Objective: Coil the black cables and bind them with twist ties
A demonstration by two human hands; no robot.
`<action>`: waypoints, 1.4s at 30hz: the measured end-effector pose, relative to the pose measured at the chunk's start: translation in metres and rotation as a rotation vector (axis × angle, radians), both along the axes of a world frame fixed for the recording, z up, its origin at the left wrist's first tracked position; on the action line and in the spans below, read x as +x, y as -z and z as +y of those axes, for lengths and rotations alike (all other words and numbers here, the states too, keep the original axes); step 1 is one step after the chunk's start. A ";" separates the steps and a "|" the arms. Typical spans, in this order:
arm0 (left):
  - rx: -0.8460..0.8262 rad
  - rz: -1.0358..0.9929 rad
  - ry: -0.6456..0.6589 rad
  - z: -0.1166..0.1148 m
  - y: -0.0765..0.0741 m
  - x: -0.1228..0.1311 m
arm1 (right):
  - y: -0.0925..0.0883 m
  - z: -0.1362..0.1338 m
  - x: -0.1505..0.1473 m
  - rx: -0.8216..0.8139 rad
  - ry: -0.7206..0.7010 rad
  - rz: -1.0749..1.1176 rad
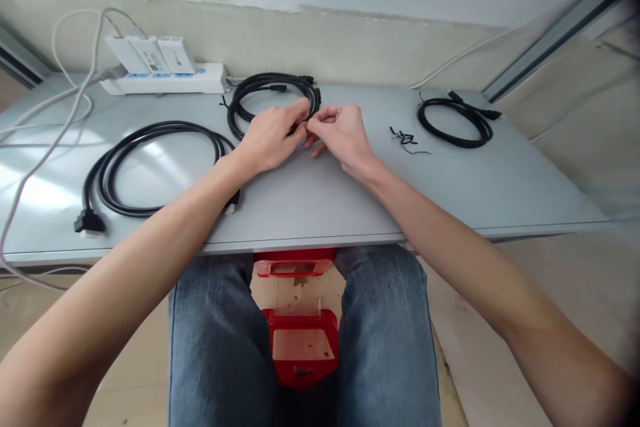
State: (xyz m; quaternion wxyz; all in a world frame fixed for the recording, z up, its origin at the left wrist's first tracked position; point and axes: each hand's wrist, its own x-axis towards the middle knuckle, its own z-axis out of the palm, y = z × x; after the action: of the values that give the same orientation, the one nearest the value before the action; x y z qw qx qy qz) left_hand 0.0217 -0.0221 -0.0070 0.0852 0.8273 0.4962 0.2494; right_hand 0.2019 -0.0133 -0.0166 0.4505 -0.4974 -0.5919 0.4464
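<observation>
A coiled black cable (235, 110) lies at the back middle of the table, a plug end at its top right. My left hand (273, 137) is closed on the right side of this coil, thumb and fingers round the strands. Close against it, my right hand (345, 137) pinches with thumb and forefinger at the same spot. Whatever sits between those fingertips is too small and hidden to make out. A short black tie sticks out from the coil's left side. Several loose black twist ties (405, 140) lie to the right of my right hand.
A second black cable (107, 180) lies in wide loops at left, partly under my left forearm. Another coiled cable (453, 141) rests at far right. A white power strip (210, 79) with chargers and white cords stands at back left. Red stools (305, 373) are below the table (320, 213).
</observation>
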 end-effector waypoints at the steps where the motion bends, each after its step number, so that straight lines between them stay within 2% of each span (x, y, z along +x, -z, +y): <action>1: -0.004 0.000 -0.003 0.000 0.000 0.000 | 0.000 0.000 -0.001 -0.005 0.005 0.004; 8: 0.010 -0.015 0.010 0.002 0.002 0.000 | 0.001 -0.001 -0.003 -0.024 0.027 -0.004; 16: 0.013 0.003 0.035 0.002 -0.001 -0.006 | 0.006 0.001 0.001 0.124 0.019 -0.115; 29: 0.031 0.009 0.014 0.001 0.002 -0.001 | 0.008 0.003 -0.005 0.040 0.042 -0.086; 35: 0.115 -0.112 0.120 0.010 0.012 -0.004 | 0.006 0.004 -0.002 -0.042 -0.037 0.049; 38: 0.141 -0.124 0.147 0.013 0.015 -0.008 | 0.008 0.004 0.001 -0.020 -0.058 0.055; 42: 0.138 -0.114 0.100 0.013 0.014 -0.010 | 0.012 0.008 0.003 0.066 -0.070 0.007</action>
State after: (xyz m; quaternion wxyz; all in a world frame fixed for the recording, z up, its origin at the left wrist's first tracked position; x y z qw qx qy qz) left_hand 0.0113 -0.0095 -0.0209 0.0684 0.8393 0.4302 0.3252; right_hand 0.2053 -0.0050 -0.0290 0.4528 -0.4599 -0.6216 0.4439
